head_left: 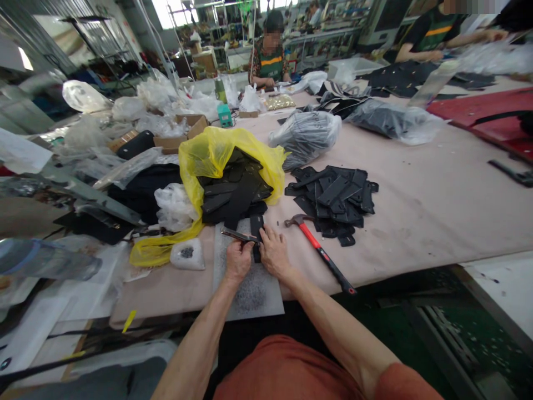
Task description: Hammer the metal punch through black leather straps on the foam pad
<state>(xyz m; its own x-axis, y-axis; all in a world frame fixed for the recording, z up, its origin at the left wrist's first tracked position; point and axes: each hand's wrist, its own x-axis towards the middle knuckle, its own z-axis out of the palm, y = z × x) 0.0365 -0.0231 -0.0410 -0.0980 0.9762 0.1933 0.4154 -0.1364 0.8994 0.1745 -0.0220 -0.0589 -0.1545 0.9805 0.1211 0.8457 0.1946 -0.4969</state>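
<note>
My left hand [238,260] is closed round a slim metal tool [237,235] whose tip points right onto a black strap piece [257,229]. My right hand [272,251] presses that strap down with its fingers, on a white pitted cutting board [250,289] at the table's near edge. A red-handled claw hammer [322,254] lies just right of my right hand. Behind the board, a yellow plastic bag [216,153] spills more black strap pieces.
A loose pile of black strap pieces [333,200] lies right of the bag, with clear bags of black parts [306,136] behind. Bags and boxes crowd the left side. Two other people work at the far end. A small bag of rivets [187,254] sits left of the board.
</note>
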